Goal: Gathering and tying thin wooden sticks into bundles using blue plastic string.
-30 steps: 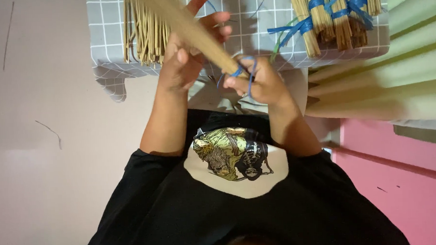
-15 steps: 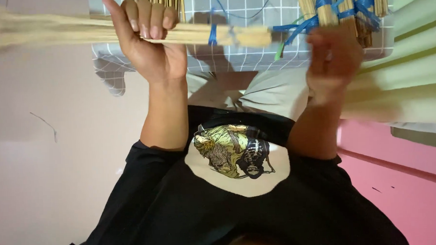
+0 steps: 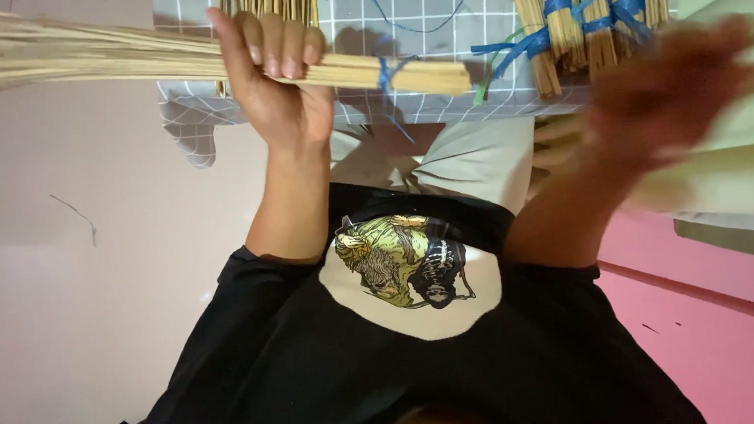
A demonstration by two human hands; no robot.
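Left hand [image 3: 276,82] stays fisted around the tied stick bundle [image 3: 138,63], held level over the grey checked cloth [image 3: 440,97], blue tie [image 3: 383,72] now clear. Right hand [image 3: 665,93] has swung further right, blurred; grip can't tell. Tied bundles [image 3: 583,17] lie behind.

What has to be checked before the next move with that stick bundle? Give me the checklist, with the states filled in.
1. Left hand grip on the stick bundle: ok, fingers closed round it.
2. Blue tie near the bundle's end: ok, wrapped round the sticks. How tight it is: cannot tell.
3. Bundle attitude: ok, held roughly level over the grey checked cloth.
4. Right hand: cannot tell. It is motion-blurred and off the bundle, and nothing shows in it.
5. Gap between the bundle's end and the tied bundles on the cloth: cannot tell from this one view.
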